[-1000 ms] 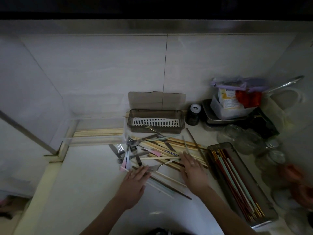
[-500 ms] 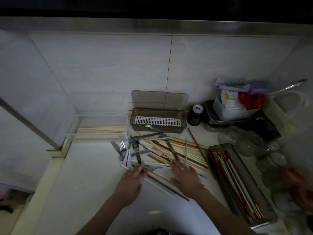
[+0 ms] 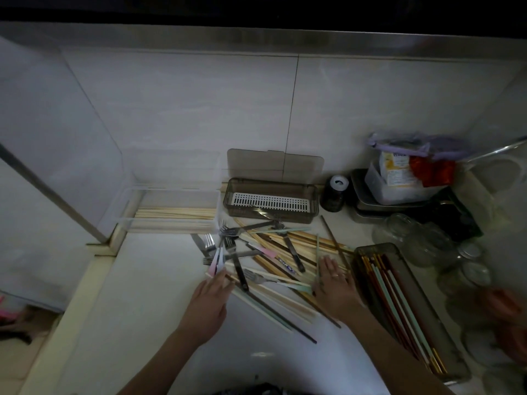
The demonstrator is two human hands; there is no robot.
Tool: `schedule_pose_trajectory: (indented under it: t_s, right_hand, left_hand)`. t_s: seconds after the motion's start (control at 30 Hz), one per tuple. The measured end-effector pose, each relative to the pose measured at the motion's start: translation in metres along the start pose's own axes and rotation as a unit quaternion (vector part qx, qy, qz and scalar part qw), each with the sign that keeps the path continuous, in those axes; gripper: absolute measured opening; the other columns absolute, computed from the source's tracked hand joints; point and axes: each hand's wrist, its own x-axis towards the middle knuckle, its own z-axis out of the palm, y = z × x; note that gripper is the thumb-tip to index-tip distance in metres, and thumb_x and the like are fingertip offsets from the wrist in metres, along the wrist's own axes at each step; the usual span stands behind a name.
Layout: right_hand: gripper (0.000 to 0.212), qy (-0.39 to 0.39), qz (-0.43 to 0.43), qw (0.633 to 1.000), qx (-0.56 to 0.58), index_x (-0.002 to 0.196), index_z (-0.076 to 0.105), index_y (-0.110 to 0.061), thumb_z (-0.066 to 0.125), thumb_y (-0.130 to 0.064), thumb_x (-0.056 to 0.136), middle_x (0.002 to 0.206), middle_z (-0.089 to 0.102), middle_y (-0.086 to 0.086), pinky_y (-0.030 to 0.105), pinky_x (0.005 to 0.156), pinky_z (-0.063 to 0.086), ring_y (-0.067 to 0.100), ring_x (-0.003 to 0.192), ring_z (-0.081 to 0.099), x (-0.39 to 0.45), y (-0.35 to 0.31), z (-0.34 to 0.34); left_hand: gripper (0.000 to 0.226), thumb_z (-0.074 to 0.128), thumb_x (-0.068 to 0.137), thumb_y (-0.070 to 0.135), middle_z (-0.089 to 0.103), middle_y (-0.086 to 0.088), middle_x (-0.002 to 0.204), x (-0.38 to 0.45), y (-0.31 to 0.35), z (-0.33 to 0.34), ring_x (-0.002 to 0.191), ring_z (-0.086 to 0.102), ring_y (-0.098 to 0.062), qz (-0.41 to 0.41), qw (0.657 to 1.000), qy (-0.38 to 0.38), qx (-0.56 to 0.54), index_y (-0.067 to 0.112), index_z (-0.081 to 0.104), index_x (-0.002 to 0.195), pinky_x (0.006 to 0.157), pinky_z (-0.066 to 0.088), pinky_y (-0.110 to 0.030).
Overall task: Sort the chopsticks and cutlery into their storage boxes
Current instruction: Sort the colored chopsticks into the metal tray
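my left hand [image 3: 211, 297] and right hand [image 3: 333, 286] lie flat, fingers straight, on a mixed pile [image 3: 273, 243] of chopsticks and forks on the tabletop [image 3: 142, 295], between a clear box [image 3: 129, 206] of wooden chopsticks and a tray [image 3: 376, 246] of coloured ones.

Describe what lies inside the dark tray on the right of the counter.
Coloured chopsticks, red, mint and gold, lie lengthwise in the tray. Its floor beneath them is covered.

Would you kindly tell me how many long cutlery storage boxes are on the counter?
3. A clear box at back left holds pale wooden chopsticks; a brown box with a white grate sits at back centre; a grey box at right holds coloured chopsticks.
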Motion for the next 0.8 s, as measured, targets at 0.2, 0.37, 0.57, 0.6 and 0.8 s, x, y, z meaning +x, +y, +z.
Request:
schedule_pose_trajectory:
  t_s: [0.2, 0.37, 0.57, 0.6, 0.8]
  right_hand:
    - [0.045, 0.146, -0.081, 0.986, 0.001, 0.141, 0.036, -0.025, 0.041, -0.031, 0.097, 0.150, 0.035, -0.005, 0.043, 0.116, 0.008, 0.015, 0.142, 0.025, -0.014, -0.011, 0.013]
    - [0.031, 0.116, -0.179, 0.976, -0.030, 0.121, 0.052, -0.026, 0.050, -0.034, 0.092, 0.127, 0.053, -0.002, 0.039, 0.109, 0.028, 0.019, 0.123, 0.047, -0.025, -0.038, 0.026]
    - [0.037, 0.015, -0.171, 0.983, -0.064, 0.130, 0.045, -0.017, 0.043, -0.032, 0.096, 0.136, 0.045, 0.007, 0.037, 0.108, 0.030, 0.022, 0.126, 0.041, -0.035, -0.063, 0.035]
    - [0.037, 0.019, -0.161, 0.984, -0.071, 0.130, 0.045, -0.016, 0.042, -0.030, 0.097, 0.136, 0.046, 0.008, 0.037, 0.107, 0.032, 0.023, 0.125, 0.042, -0.035, -0.064, 0.035]
    - [0.048, 0.044, -0.104, 0.983, -0.147, 0.138, 0.034, -0.007, 0.049, -0.011, 0.093, 0.141, 0.039, 0.017, 0.046, 0.107, 0.036, 0.032, 0.128, 0.041, -0.037, -0.068, 0.037]
  left_hand:
    - [0.046, 0.059, 0.062, 0.016, 0.069, -0.001, 0.112, -0.001, -0.003, 0.008, 0.106, 0.066, -0.019, 0.017, 0.999, 0.038, 0.004, 0.020, 0.069, 0.107, 0.082, 0.054, -0.037]
    - [0.028, 0.061, 0.060, 0.023, 0.071, 0.008, 0.095, 0.004, 0.008, 0.003, 0.091, 0.068, -0.013, 0.024, 0.997, 0.067, -0.001, 0.030, 0.072, 0.085, 0.080, 0.052, -0.029]
    - [0.023, 0.049, 0.069, 0.028, 0.067, 0.012, 0.087, 0.015, 0.021, 0.007, 0.082, 0.064, -0.009, 0.049, 0.997, 0.065, 0.009, 0.031, 0.069, 0.079, 0.080, 0.038, -0.022]
    - [0.021, 0.052, 0.069, 0.027, 0.066, 0.013, 0.087, 0.015, 0.021, 0.006, 0.080, 0.065, -0.009, 0.049, 0.997, 0.060, 0.004, 0.032, 0.068, 0.081, 0.078, 0.044, -0.023]
    - [0.028, 0.049, 0.071, 0.025, 0.065, 0.015, 0.086, 0.021, 0.021, 0.000, 0.074, 0.064, -0.006, 0.055, 0.998, 0.026, -0.010, 0.033, 0.066, 0.091, 0.069, 0.046, -0.019]
